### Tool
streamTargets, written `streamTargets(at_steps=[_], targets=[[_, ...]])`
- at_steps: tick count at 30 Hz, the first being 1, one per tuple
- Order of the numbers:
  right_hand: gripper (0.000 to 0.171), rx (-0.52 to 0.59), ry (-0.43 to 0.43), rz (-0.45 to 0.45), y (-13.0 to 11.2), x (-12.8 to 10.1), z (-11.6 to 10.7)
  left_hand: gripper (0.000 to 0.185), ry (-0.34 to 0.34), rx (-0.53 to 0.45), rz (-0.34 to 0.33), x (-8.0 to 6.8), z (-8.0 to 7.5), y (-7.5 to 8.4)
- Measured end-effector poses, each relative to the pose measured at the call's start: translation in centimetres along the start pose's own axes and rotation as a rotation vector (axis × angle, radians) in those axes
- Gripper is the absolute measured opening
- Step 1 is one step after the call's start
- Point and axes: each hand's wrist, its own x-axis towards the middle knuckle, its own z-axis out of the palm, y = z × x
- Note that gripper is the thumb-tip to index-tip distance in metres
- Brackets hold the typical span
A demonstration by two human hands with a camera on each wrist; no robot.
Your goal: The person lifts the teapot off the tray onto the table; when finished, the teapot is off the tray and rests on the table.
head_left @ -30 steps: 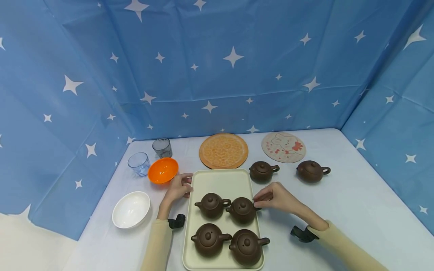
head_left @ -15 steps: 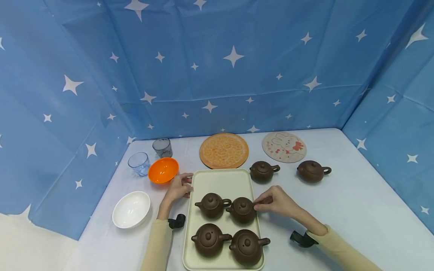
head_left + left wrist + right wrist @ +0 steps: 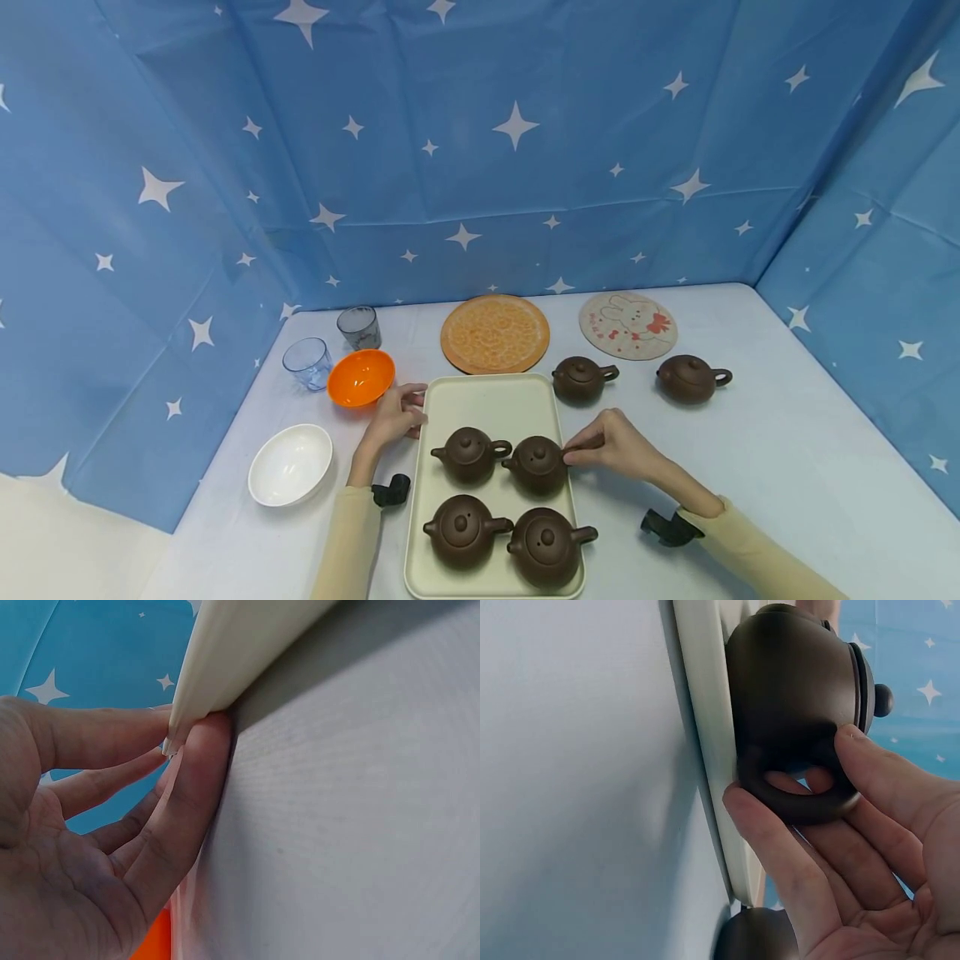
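Change: since a second ago the right hand (image 3: 611, 443) has slid in from just above the teapot's right side to its handle; the left hand (image 3: 392, 415) has stayed at the tray's edge.
Right grip: thumb and fingers (image 3: 795, 847) curl round the ring handle of the upper-right teapot (image 3: 536, 464), one fingertip showing through the loop.
Left grip: fingers almost straight, their tips (image 3: 196, 761) pressed against the tray's left rim, holding nothing.
Held teapot: dark brown, matt clay, round-bellied, knobbed lid on; it sits upright in the tray's middle row, right-hand place, its side close to the rim.
Tray (image 3: 487, 402): cream, smooth, rectangular with rounded corners and a raised lip, flat on the tabletop (image 3: 780, 442).
Other pots in tray: one to the left (image 3: 469, 454), two in the near row (image 3: 463, 530) (image 3: 546, 545), all alike.
Pots beyond: two more (image 3: 581, 379) (image 3: 688, 379) stand on the tabletop, right of the tray's far end.
Tabletop: pale, finely woven cloth surface.
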Motion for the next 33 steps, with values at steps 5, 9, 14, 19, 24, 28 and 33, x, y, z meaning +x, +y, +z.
streamTargets(at_steps=[5, 9, 14, 19, 24, 28, 33], targets=[[0.013, 0.012, -0.004, 0.022, 0.2, -0.2, -0.7, 0.054, 0.002, 0.007, 0.001, 0.0, 0.0, -0.1], [0.014, 0.032, 0.009, 0.01, 0.5, -0.5, -1.7, 0.054, 0.002, 0.001, -0.002, 0.0, 0.1, -0.2], [0.015, 0.038, 0.013, -0.014, 0.8, -1.1, -3.5, 0.055, 0.002, 0.001, -0.003, 0.0, 0.0, 0.0], [0.016, 0.041, 0.003, 0.015, 1.0, -2.2, -5.5, 0.055, 0.001, 0.006, 0.001, 0.0, 0.0, -0.1], [0.017, 0.029, 0.0, -0.001, 1.7, -3.7, -7.8, 0.055, 0.002, 0.008, 0.001, 0.0, 0.0, 0.0], [0.015, 0.044, 0.009, -0.024, 2.7, -5.3, -9.7, 0.055, 0.001, 0.013, 0.002, 0.0, 0.0, 0.0], [0.016, 0.064, 0.01, -0.038, 4.4, -7.6, -12.0, 0.054, -0.003, 0.015, 0.003, 0.0, 0.0, 0.0]])
